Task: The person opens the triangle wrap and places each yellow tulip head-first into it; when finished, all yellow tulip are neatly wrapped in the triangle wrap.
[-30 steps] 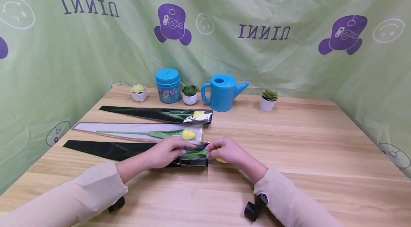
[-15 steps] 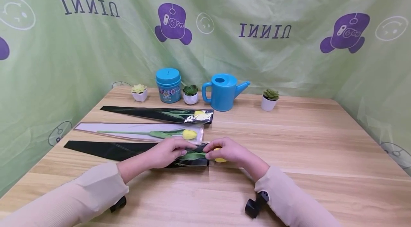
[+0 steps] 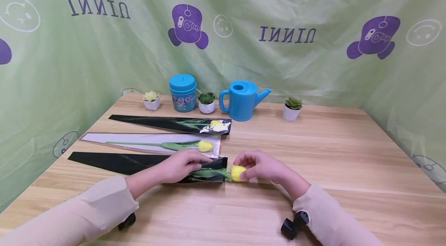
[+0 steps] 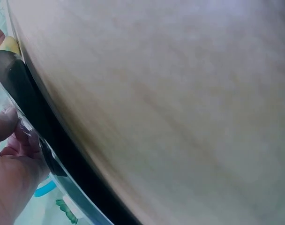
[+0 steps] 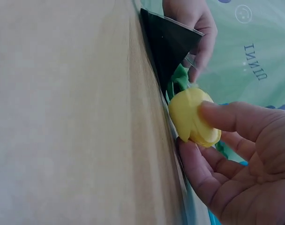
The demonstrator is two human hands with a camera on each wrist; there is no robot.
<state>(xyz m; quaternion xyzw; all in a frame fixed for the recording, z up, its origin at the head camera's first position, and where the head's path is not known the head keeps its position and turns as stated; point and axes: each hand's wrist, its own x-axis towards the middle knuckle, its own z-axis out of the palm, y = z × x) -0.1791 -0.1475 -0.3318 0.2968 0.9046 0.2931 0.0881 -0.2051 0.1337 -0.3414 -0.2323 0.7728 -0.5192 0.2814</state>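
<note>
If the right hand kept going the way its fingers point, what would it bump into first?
The right hand pinches the tulip head and points leftward, so it would likely meet the open end of the black sleeve first, then the left hand holding it. Depth is hard to judge.

**Tulip head now out of the sleeve**

From my station I see the right hand (image 3: 263,166) has moved rightward, away from the black sleeve (image 3: 146,163). The yellow tulip (image 3: 238,173), earlier mostly hidden under those fingers at the sleeve's mouth, now shows its whole bloom just outside the opening, pinched between thumb and fingers.
</note>
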